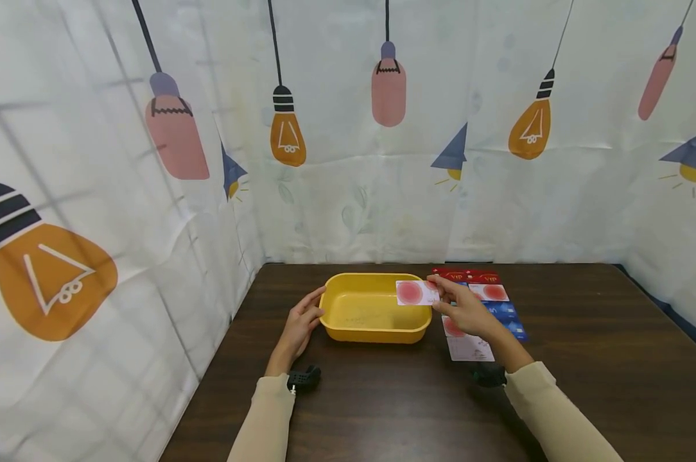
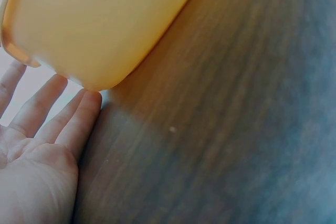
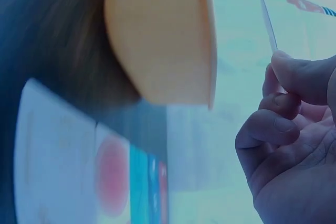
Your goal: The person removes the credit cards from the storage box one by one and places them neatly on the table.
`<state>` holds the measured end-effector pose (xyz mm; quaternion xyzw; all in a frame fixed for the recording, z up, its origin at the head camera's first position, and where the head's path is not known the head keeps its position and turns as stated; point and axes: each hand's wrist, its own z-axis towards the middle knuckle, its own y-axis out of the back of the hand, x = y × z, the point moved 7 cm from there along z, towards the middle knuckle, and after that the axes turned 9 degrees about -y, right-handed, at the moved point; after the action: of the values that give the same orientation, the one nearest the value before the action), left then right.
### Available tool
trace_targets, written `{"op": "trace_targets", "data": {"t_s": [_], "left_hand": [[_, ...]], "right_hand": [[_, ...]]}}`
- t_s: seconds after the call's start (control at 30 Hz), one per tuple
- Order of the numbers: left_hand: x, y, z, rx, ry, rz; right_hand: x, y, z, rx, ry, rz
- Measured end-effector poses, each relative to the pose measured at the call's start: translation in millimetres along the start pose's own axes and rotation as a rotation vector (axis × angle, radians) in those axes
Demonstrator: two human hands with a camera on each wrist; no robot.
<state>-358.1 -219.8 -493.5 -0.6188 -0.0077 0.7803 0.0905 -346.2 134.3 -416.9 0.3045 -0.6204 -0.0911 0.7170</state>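
A yellow plastic tub (image 1: pixel 377 335) with rounded corners stands on the table. Against its left end rest the nearly straight fingers of my left hand (image 1: pixel 298 326); in the left wrist view the fingertips touch the tub's outer wall. My right hand (image 1: pixel 469 311) pinches a white card (image 1: pixel 409 293) with a pink-red circle between thumb and fingers, over the tub's right end. The right wrist view catches this card (image 3: pixel 266 17) edge-on. Under and beside the right hand lie red VIP cards (image 1: pixel 483 277), blue cards (image 1: pixel 506 312) and a white card (image 1: pixel 470 349), partly hidden by that hand.
The dark brown wooden table (image 1: pixel 382 398) reaches back to a white curtain (image 1: pixel 348 212) printed with lamps and bulbs. Another stretch of curtain runs along the left table edge. Dark wrist straps (image 1: pixel 304 378) sit on both forearms, below beige sleeves.
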Motion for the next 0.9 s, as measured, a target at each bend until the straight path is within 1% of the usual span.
{"op": "trace_targets", "data": {"t_s": [0.1,0.2,0.3,0.47,0.67,0.77,0.9], "left_hand": [[-0.1,-0.1,0.3,-0.007,0.001,-0.009],[-0.5,-0.8,0.6,-0.003,0.000,0.000],[-0.5,-1.2,1.1,0.002,-0.002,0.010],[0.4,-0.7,2.0,0.003,0.004,0.016],[-1.0,-1.2,0.9,0.010,0.006,0.021],[-2.4,-1.7,-0.2,0.016,-0.001,0.023],[-2.7,-1.8,-1.3,0.015,0.003,0.019]], "right_hand": [[-7,9,-7.2,-0.020,0.017,-0.010],[-14,17,-13.9,-0.046,-0.003,-0.025],[-19,23,-20.5,-0.054,-0.021,-0.048],[-29,31,-31.1,-0.066,-0.022,-0.078],[-44,44,-41.8,-0.102,-0.034,-0.099],[-49,52,-45.9,-0.115,-0.053,-0.113],[-59,61,-50.5,-0.103,-0.090,-0.109]]}}
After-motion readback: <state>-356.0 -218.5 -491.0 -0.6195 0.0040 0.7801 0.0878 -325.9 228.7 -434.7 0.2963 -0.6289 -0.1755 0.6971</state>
